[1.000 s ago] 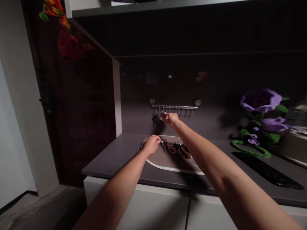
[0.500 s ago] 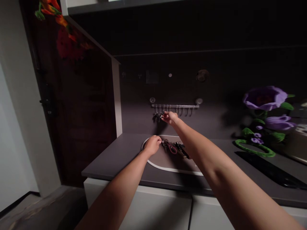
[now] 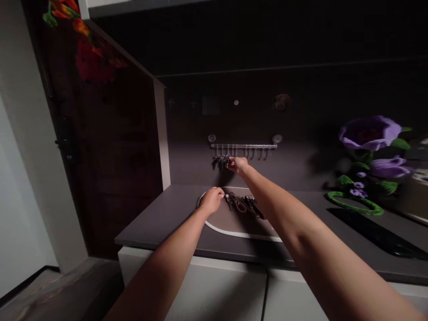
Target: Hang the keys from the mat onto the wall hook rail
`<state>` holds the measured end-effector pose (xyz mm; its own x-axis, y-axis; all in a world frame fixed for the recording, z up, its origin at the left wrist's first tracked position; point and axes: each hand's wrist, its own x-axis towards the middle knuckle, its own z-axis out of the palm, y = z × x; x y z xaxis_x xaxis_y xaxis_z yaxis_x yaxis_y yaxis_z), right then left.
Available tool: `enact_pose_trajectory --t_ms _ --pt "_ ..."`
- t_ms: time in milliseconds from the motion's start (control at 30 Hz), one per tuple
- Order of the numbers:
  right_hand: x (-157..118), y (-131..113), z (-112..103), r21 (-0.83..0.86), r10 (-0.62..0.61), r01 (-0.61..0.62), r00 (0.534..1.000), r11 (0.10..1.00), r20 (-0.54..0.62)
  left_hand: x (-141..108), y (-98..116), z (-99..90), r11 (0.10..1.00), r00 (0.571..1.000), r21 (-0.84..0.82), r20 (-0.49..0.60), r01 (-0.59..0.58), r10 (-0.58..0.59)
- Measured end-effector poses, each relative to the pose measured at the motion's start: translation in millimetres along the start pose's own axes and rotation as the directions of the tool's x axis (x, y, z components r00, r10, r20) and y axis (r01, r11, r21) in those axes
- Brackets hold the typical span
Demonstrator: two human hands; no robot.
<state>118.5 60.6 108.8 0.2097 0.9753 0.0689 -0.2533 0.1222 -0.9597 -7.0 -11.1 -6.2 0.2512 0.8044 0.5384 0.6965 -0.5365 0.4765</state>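
Observation:
My right hand (image 3: 237, 164) is raised at the left half of a clear hook rail (image 3: 245, 146) on the dark back wall, its fingers pinched on a small metal key at one of the hooks. Just left of it, other small keys (image 3: 219, 161) hang from the hooks. Low over the left end of an oval mat (image 3: 230, 225) is my left hand (image 3: 212, 200), fingers curled together; whatever they may hold is hidden. To its right on the mat lies a pile of keys with a dark red strap (image 3: 240, 205), partly behind my right forearm.
Purple fabric flowers (image 3: 370, 133), a green ring (image 3: 354, 203) and a long black object (image 3: 374, 232) are on the right of the counter (image 3: 157, 214). A dark door (image 3: 113, 178) stands at the left. A shelf overhangs the wall.
My right hand has shifted very slightly right and down along the hooks, with the key still at its fingertips. My left hand has hardly moved. The view has tilted slightly.

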Motion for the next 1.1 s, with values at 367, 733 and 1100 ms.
enact_pose_trajectory --t_ms 367,733,1100 --pt "2.2 4.4 -6.7 -0.038 -0.052 0.052 0.998 0.998 0.022 3.4 -8.3 2.8 1.000 1.000 -0.022 0.005 0.000 0.000" --pt "-30.5 6.8 -24.1 -0.113 -0.055 0.072 0.989 0.991 0.140 0.9 -6.1 2.4 0.999 0.999 -0.043 0.037 -0.019 0.020" --pt "-66.6 43.5 -62.9 -0.640 -0.256 0.372 0.928 0.673 0.271 -0.5 0.1 2.7 0.997 0.998 -0.079 0.064 -0.024 0.029"
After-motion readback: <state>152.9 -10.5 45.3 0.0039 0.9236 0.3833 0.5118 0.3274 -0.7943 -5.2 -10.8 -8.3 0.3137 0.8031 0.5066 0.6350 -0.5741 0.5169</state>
